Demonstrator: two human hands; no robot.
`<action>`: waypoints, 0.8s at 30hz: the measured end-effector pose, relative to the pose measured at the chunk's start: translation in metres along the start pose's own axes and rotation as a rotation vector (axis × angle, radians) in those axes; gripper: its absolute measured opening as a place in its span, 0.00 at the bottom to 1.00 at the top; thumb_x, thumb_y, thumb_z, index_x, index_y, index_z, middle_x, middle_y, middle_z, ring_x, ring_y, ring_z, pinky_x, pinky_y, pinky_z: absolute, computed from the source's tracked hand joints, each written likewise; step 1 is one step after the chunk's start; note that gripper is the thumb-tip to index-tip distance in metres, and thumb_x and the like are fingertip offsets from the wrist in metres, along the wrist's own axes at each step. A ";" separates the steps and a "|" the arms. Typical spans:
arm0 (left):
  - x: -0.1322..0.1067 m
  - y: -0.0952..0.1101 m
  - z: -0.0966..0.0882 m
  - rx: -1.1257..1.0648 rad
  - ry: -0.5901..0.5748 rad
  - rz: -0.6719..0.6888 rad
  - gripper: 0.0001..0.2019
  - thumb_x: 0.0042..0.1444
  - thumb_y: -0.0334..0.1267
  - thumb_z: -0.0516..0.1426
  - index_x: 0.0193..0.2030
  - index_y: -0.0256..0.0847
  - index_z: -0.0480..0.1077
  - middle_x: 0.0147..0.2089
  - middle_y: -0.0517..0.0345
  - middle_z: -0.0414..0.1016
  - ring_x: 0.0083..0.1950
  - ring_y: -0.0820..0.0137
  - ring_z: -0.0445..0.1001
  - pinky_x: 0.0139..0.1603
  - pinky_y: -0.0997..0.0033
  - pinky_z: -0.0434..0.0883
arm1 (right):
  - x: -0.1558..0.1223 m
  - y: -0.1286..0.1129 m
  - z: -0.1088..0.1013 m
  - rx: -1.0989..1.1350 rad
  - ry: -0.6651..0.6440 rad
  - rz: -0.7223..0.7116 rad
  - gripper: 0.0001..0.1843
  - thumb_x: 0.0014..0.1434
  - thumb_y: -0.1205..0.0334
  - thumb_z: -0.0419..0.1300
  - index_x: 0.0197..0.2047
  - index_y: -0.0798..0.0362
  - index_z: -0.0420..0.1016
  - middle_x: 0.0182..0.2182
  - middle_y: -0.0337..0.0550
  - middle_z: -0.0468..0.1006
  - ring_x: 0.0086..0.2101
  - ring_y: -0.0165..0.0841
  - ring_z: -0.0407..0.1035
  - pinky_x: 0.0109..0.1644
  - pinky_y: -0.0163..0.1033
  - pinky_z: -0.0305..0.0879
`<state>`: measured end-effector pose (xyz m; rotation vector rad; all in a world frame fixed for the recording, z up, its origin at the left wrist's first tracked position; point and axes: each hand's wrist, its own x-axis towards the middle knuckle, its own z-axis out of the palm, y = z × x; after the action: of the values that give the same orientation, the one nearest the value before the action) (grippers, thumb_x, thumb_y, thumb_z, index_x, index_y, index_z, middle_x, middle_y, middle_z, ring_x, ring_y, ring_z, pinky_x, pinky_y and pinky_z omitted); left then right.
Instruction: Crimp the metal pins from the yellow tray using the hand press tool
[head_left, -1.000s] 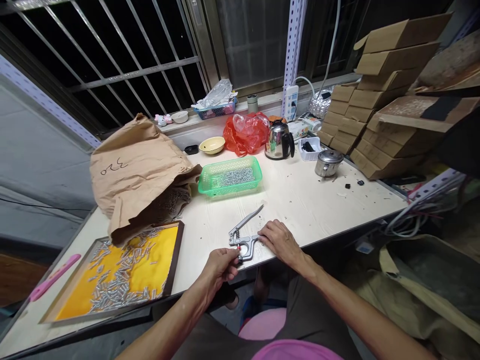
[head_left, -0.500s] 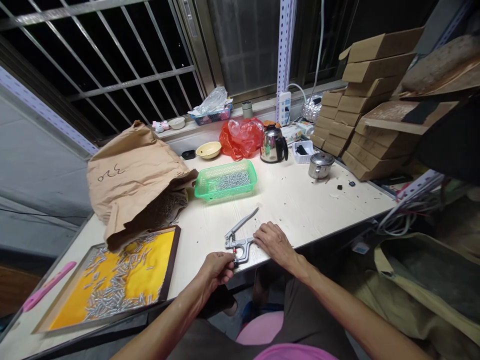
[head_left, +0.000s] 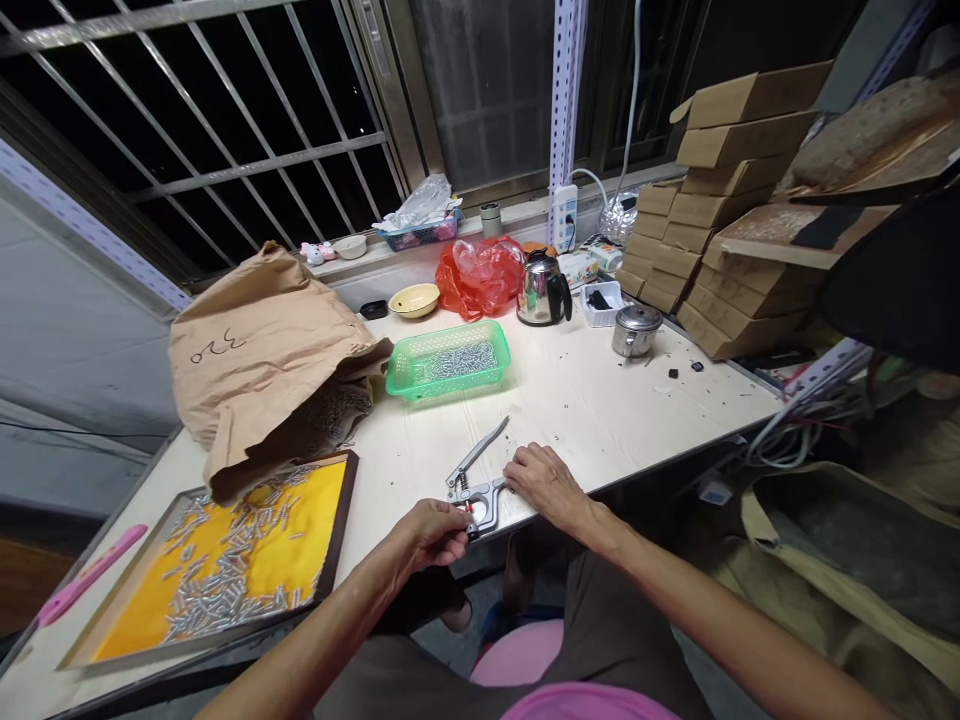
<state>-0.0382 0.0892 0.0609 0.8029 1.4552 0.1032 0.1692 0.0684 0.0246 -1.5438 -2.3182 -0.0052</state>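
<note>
Snap fastener pliers with grey metal arms lie near the front edge of the table, their upper handle raised and the spring showing. My right hand is closed over the end of the lower handle and rests on the table. At the jaws, my left hand pinches thumb and fingers together beside the red part; whatever is between them is too small or hidden to name. Left of my hands, a tray with a yellow bottom carries many small metal pieces. A green basket beyond the pliers holds similar small pieces.
A large paper sack leans open over the tray, with a pink-handled tool to the left. Along the back stand a yellow bowl, a red plastic bag, a kettle and a lidded metal pot. Cardboard boxes are stacked right.
The view has shifted slightly. My left hand has moved a little up against the jaws, its fingertips covering more of them. My right hand stays on the lower handle.
</note>
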 end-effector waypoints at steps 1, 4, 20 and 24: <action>0.000 -0.001 0.000 0.006 0.000 0.005 0.14 0.37 0.39 0.67 0.23 0.33 0.68 0.14 0.59 0.69 0.13 0.77 0.66 0.14 0.81 0.61 | 0.001 0.001 -0.002 0.003 -0.018 -0.012 0.05 0.61 0.62 0.56 0.34 0.51 0.72 0.35 0.44 0.71 0.39 0.36 0.63 0.42 0.40 0.57; -0.001 -0.001 0.001 0.006 0.009 0.020 0.15 0.36 0.41 0.67 0.24 0.33 0.69 0.14 0.61 0.69 0.13 0.76 0.66 0.14 0.80 0.60 | 0.008 0.008 -0.009 0.075 -0.068 -0.079 0.07 0.58 0.57 0.59 0.37 0.51 0.73 0.45 0.47 0.70 0.45 0.38 0.62 0.46 0.42 0.58; 0.002 -0.006 0.002 0.031 0.061 0.021 0.16 0.38 0.43 0.66 0.20 0.34 0.66 0.14 0.59 0.68 0.13 0.77 0.65 0.15 0.80 0.61 | 0.068 0.026 -0.019 0.028 -0.378 -0.287 0.34 0.41 0.39 0.66 0.44 0.56 0.71 0.41 0.50 0.70 0.43 0.43 0.63 0.49 0.47 0.56; -0.007 -0.010 0.005 0.125 0.144 0.069 0.14 0.45 0.45 0.62 0.22 0.37 0.65 0.15 0.62 0.66 0.15 0.76 0.64 0.17 0.78 0.59 | 0.057 0.023 -0.025 0.046 -0.346 -0.234 0.30 0.43 0.42 0.67 0.43 0.55 0.72 0.40 0.48 0.71 0.42 0.41 0.63 0.43 0.42 0.58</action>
<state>-0.0383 0.0761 0.0608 0.9645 1.5810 0.1254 0.1778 0.1238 0.0599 -1.3280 -2.7332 0.2750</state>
